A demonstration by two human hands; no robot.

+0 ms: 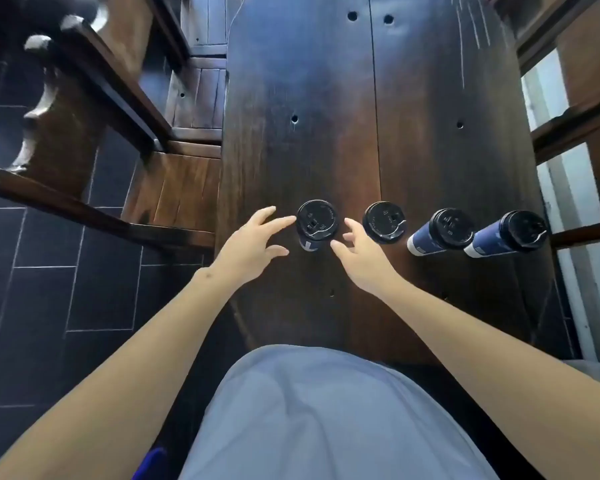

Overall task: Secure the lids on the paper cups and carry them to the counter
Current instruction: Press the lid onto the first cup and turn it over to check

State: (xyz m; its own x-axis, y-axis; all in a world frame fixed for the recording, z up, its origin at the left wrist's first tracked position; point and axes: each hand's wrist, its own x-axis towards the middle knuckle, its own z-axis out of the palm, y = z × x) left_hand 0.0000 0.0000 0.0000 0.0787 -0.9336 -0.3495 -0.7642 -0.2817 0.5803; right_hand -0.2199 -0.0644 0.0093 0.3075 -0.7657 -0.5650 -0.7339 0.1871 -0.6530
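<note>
Four dark blue paper cups with black plastic lids stand in a row across the middle of the frame on the long dark wooden desk [326, 133]. The left hand [253, 237] and right hand [361, 258] flank the leftmost lidded cup [316, 224], each grip spread apart and clamped on nothing. The second cup [383, 221] is just right of it; the third cup [442, 230] and fourth cup [510, 233] follow toward the right edge. To seat this lid well, I judge one hand should steady the cup wall while the other presses evenly around the rim, avoiding a squeeze that buckles the paper
</note>
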